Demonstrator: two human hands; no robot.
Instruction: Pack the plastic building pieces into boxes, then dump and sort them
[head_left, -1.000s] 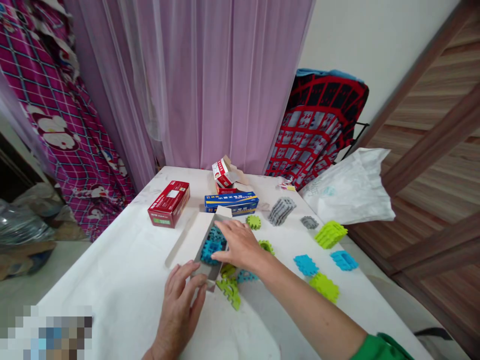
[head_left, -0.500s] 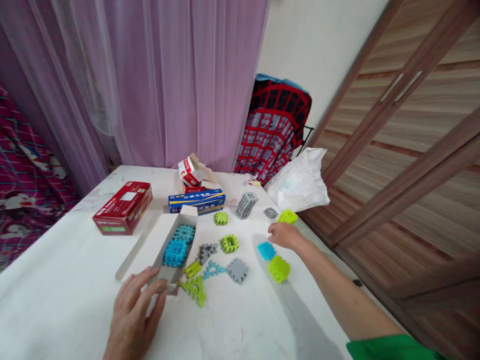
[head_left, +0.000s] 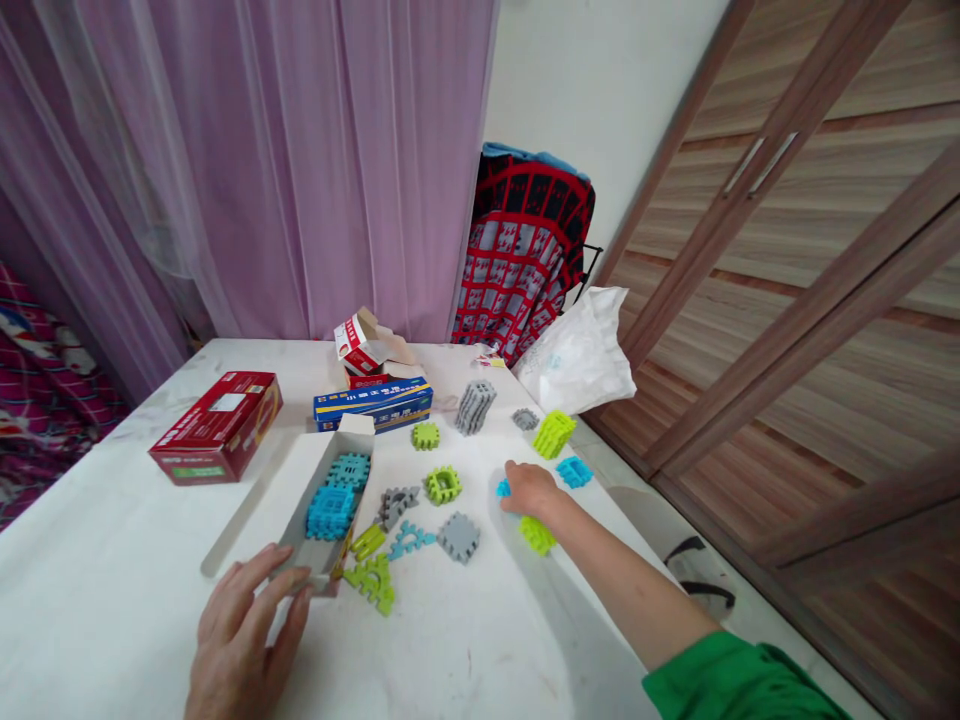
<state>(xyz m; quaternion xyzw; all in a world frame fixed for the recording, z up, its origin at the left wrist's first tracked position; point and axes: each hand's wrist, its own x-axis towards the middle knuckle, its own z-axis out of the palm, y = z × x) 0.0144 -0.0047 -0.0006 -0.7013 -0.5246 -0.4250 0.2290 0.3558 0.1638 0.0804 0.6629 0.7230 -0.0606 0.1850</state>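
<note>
Left hand (head_left: pixel 240 640) lies flat on the table (head_left: pixel 112 560) with fingers spread. The fingertips touch the near end of the open white box (head_left: pixel 304 495), not gripping it. My read is that this pins the box against sliding.

The box runs near to far and has two blue blocks (head_left: pixel 330 510) inside.

Right hand (head_left: pixel 529 490) is out at the right, palm down over a blue block (head_left: pixel 500 488). The fingers hide the contact, so I can't tell whether it's pinched or just covered. A green block (head_left: pixel 538 535) touches the wrist on the near side.

Loose pieces lie between hand and box: green ring (head_left: pixel 443 485), grey square (head_left: pixel 458 537), blue triangle (head_left: pixel 409 540), green bits (head_left: pixel 373 580).

Farther off are a grey stack (head_left: pixel 475 405), a green cube (head_left: pixel 553 433) and a blue piece (head_left: pixel 574 472).

Far left there's a red box (head_left: pixel 216 425) and a blue box (head_left: pixel 373 403). A white bag (head_left: pixel 577 350) hangs over the far right edge.
</note>
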